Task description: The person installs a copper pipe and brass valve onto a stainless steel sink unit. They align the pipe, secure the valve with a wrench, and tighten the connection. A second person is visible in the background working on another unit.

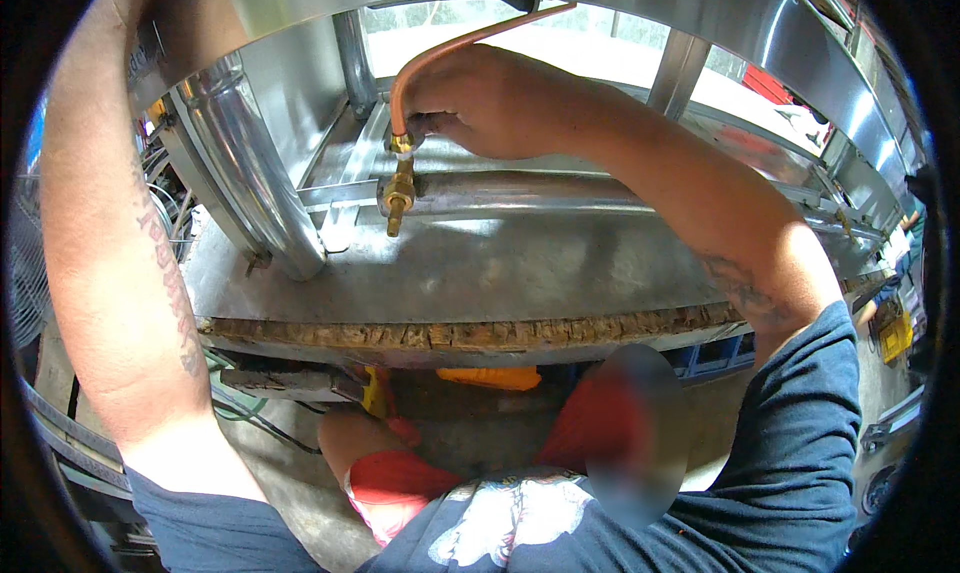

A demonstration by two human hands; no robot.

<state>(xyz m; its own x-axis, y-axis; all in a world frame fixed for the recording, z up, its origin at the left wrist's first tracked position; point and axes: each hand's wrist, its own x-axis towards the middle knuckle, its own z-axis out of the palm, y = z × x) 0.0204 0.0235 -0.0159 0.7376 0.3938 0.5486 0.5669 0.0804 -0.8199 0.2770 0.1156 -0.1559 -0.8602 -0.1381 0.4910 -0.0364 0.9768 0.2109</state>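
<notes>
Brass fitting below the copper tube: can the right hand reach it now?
Probably yes: the right hand is by the lower end of the copper tube, above the brass fitting, whose front looks unobstructed.

Copper-orange tube (397, 98); brass-yellow valve (398, 188); silver pipe (530, 195); mottled brown wood edge (470, 334); navy shirt (515, 521), white-printed; red shorts (398, 481)

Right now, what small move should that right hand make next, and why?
I'd probably have the right hand gently turn the brass nut at the lower end of the copper tube. Its fingers are right by that nut, which sits directly above the brass valve. Whether the nut is tight already, I can't tell.
</notes>
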